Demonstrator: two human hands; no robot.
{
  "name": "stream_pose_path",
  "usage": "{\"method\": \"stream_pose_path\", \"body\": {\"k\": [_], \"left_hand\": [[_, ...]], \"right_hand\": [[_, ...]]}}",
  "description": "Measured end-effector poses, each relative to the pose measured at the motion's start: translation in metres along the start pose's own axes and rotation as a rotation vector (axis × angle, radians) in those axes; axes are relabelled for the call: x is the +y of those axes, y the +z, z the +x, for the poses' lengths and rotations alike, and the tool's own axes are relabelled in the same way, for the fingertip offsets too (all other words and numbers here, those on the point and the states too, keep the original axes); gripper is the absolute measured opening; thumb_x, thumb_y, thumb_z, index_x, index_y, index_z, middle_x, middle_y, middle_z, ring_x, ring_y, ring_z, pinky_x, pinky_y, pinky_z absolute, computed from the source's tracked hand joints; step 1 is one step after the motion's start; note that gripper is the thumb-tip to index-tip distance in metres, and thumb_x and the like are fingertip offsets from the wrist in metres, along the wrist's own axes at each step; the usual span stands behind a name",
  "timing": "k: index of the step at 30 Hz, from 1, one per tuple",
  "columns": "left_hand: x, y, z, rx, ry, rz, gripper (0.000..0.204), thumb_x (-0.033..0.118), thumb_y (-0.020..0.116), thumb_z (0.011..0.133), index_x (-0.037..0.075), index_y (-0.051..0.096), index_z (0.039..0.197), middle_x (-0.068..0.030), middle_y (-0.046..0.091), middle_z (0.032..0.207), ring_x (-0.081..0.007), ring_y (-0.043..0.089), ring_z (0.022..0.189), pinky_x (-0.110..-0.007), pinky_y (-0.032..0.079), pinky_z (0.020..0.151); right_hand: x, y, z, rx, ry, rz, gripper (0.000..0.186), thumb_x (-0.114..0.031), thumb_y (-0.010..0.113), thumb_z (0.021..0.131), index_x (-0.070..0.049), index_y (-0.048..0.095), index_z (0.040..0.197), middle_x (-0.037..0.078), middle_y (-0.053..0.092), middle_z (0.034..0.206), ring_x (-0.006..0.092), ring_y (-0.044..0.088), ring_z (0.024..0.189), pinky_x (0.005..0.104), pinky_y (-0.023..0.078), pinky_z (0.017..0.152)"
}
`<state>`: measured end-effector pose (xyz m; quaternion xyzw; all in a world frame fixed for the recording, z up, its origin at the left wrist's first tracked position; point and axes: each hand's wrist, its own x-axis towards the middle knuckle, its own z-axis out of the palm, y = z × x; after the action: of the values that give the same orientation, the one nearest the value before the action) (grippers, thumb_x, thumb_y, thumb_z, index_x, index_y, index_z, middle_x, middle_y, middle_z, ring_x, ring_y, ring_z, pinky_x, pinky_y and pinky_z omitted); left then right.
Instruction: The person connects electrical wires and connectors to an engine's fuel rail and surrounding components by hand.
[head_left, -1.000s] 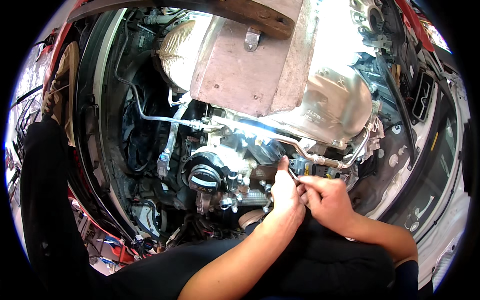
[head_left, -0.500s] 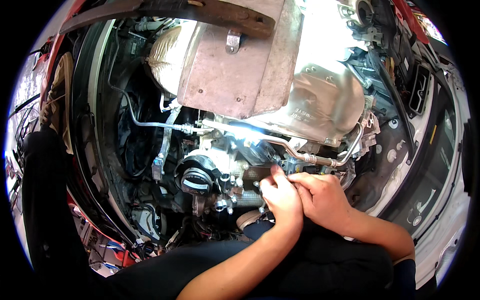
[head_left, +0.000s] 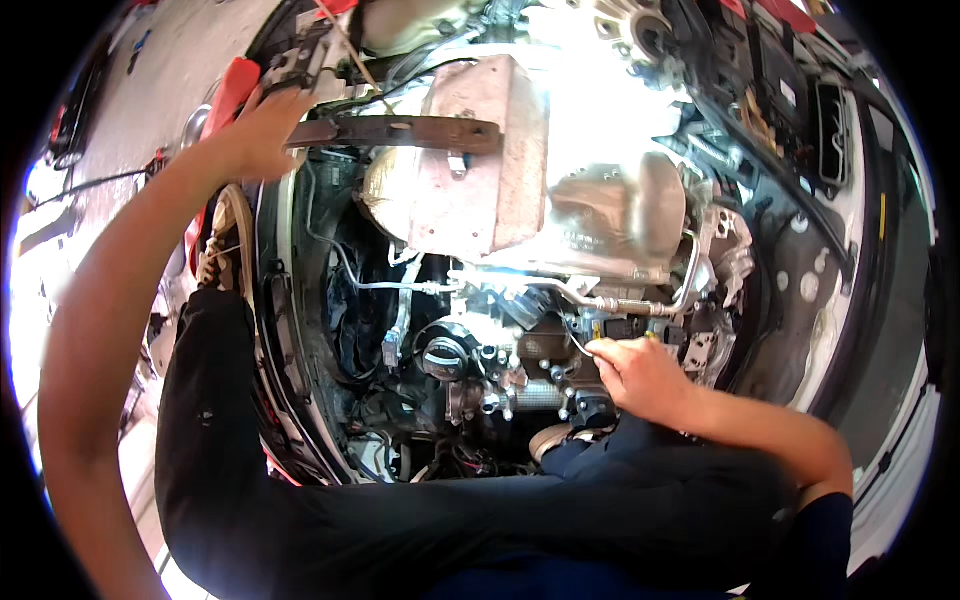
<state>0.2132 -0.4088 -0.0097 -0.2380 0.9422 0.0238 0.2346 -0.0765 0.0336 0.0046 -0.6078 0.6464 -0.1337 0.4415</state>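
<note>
A: Head view, item 1: right hand (head_left: 640, 375), low in the engine bay, fingers pinched on a thin wire (head_left: 580, 343) just beside a small yellow-marked connector (head_left: 598, 328) under the metal pipe (head_left: 640, 306).

B: Item 2?

A: Left hand (head_left: 262, 130), fingers spread flat on the rusty crossbar (head_left: 400, 131) at the bay's upper edge, gripping nothing.

B: Progress?

A: Judged midway. The heat shield (head_left: 560, 210) sits in place; the round cap (head_left: 445, 357) is on. Whether the wire is seated or loose, cannot tell; fastening appears left.
</note>
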Motion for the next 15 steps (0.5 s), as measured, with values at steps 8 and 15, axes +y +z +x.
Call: {"method": "stream_pose_path", "body": {"k": [8, 15], "left_hand": [[-0.027, 0.063, -0.018, 0.543, 0.008, -0.258, 0.03, 0.004, 0.077, 0.074, 0.004, 0.061, 0.1, -0.0169, 0.063, 0.094, -0.035, 0.062, 0.09, -0.039, 0.049, 0.079], [0.035, 0.045, -0.068, 0.701, 0.29, -0.338, 0.031, -0.006, 0.073, 0.068, 0.003, 0.047, 0.081, -0.0113, 0.046, 0.074, -0.0294, 0.051, 0.071, -0.037, 0.041, 0.072]], "right_hand": [[0.013, -0.011, -0.009, -0.203, -0.063, -0.299, 0.02, -0.013, 0.063, 0.08, -0.006, 0.066, 0.099, 0.011, 0.067, 0.079, 0.0281, 0.067, 0.069, 0.0388, 0.054, 0.062], [-0.001, -0.011, -0.017, -0.301, -0.087, -0.448, 0.017, -0.016, 0.057, 0.08, -0.007, 0.066, 0.091, 0.011, 0.063, 0.067, 0.0248, 0.064, 0.059, 0.039, 0.049, 0.053]]}}
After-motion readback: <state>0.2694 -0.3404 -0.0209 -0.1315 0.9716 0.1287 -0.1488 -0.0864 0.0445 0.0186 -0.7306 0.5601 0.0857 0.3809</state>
